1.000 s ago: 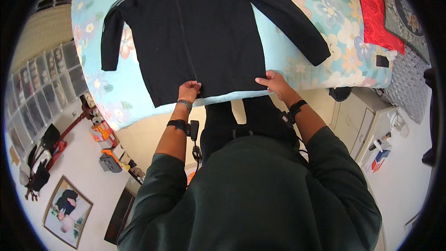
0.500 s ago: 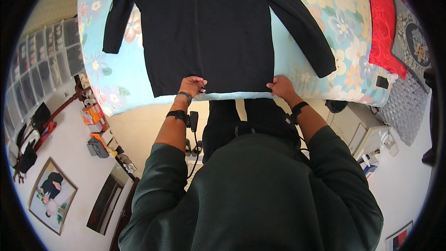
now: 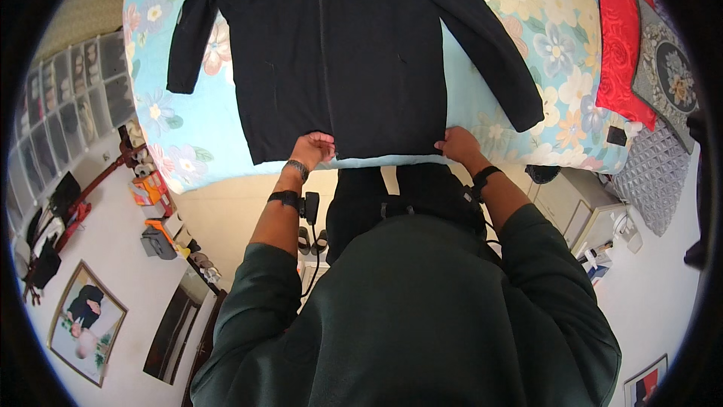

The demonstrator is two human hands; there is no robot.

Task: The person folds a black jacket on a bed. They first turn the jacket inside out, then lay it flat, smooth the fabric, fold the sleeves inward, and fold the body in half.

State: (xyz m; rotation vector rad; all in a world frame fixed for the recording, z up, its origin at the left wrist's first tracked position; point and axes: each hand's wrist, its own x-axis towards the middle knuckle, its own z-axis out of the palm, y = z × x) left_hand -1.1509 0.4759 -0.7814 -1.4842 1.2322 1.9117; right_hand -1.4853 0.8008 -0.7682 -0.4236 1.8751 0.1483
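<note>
A black zip-front jacket [image 3: 361, 68] lies spread on the bed with its sleeves out to both sides. Pale stripes run along its shoulders, and small white lettering marks the chest. At the bottom hem, by the lower end of the zip, my left hand [image 3: 313, 151] pinches the cloth. The right bottom corner of the hem is gripped between the fingers of my right hand [image 3: 459, 143]. Both forearms wear dark straps, and a small black device [image 3: 311, 207] sits on the left one.
Under the jacket is a light blue floral bedspread [image 3: 553, 38]. Red cloth [image 3: 621, 38] and grey cushions [image 3: 654, 173] lie at the right. Clear shoe boxes [image 3: 75, 98] are stacked at the left. A white cabinet [image 3: 576, 207] stands beside the bed, and slippers [image 3: 312, 241] rest on the floor.
The jacket has shifted slightly toward me, so more of its chest shows. My left hand has moved a little down with the hem; my right hand stays at the corner.
</note>
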